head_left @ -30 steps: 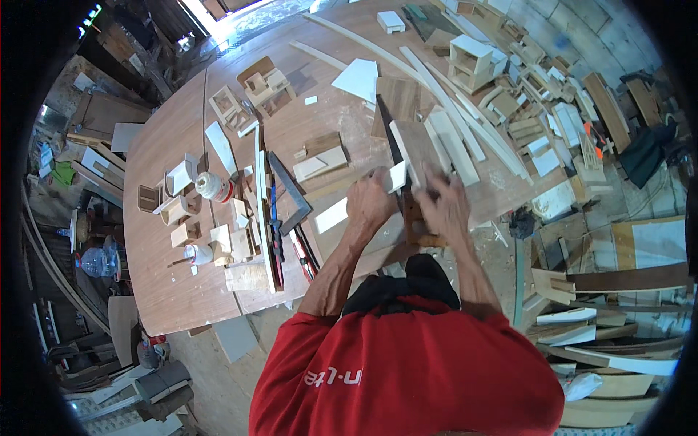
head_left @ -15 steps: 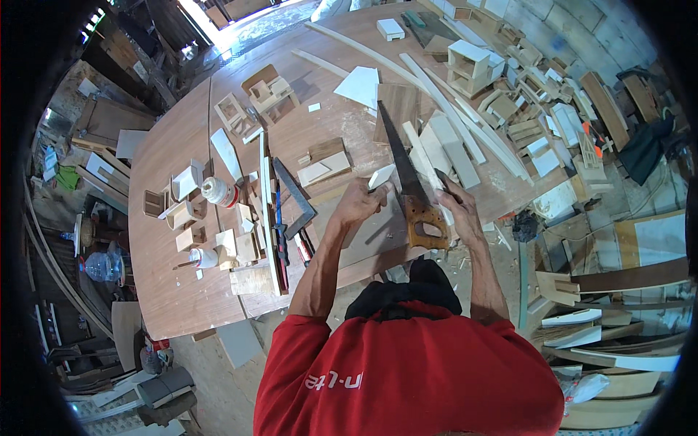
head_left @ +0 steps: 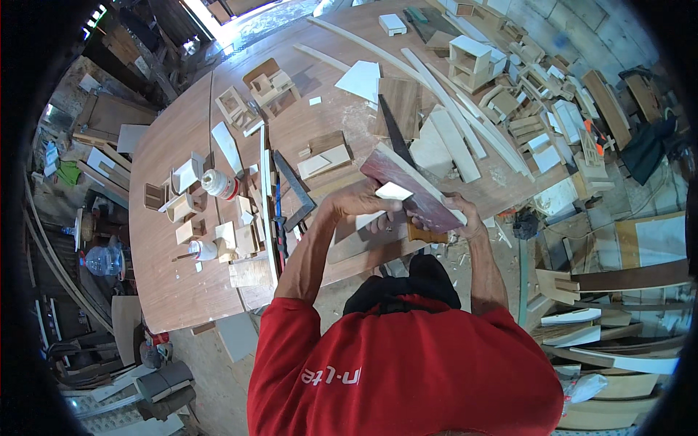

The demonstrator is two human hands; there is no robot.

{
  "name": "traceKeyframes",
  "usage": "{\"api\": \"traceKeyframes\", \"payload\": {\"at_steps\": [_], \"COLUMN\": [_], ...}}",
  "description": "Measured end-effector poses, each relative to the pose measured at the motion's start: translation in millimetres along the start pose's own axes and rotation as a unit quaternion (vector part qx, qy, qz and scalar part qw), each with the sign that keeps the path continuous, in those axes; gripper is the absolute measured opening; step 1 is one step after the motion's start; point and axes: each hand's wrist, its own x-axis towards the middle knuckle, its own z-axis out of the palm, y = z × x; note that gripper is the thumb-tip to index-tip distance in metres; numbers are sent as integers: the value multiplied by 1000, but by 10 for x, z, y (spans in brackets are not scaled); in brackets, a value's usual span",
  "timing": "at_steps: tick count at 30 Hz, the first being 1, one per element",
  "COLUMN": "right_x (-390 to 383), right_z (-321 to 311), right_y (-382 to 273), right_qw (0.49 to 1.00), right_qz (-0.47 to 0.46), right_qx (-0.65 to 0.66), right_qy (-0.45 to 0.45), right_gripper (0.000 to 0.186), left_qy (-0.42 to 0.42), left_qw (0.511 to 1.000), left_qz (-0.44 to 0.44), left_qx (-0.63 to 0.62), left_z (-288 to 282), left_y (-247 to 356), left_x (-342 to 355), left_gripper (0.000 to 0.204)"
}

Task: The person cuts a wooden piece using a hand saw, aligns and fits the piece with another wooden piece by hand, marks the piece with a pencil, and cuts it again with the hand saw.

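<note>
Board (head_left: 423, 198), flat, oblong, reddish-faced, pale-edged

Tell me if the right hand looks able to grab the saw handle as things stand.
Probably not freely: the right hand is holding the reddish board, which hides part of the saw handle from view.

Doorway (head_left: 269, 22): blown out by daylight, past the far edge of the surface (head_left: 167, 283).
Wooden model (head_left: 273, 86): soft shadow thrown to its right.
Left-hand clutter (head_left: 109, 116): dimly lit.
Fisheye rim: blackened, straight edges bent nearby.
</note>
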Motion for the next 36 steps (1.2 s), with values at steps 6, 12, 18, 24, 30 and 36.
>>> {"api": "traceKeyframes", "payload": {"at_steps": [6, 12, 18, 24, 30, 36], "right_x": [-206, -166, 122, 248, 19, -62], "right_z": [-416, -56, 504, 604, 363, 391], "right_y": [13, -6, 488, 270, -48, -7], "right_qw": [997, 985, 968, 966, 989, 992], "right_qz": [-44, -142, -226, -77, -89, -38], "right_qx": [-12, -52, -41, -146, -46, -50], "right_qy": [-63, 80, 102, 198, 113, 113], "right_gripper": [68, 67, 55, 46, 53, 54], "left_qy": [59, 187, 310, 347, 329, 366], "left_qw": [998, 971, 927, 915, 912, 854], "left_qz": [27, 84, 150, 146, 210, 186], "left_qx": [15, -123, -151, 149, 126, 320], "left_z": [-258, -70, 133, 257, 164, 161], "left_y": [-377, -279, -166, -141, -205, -151], "left_x": [-83, -5, 195, 217, 119, 88], "left_gripper": [36, 31, 28, 27, 18, 15]}}
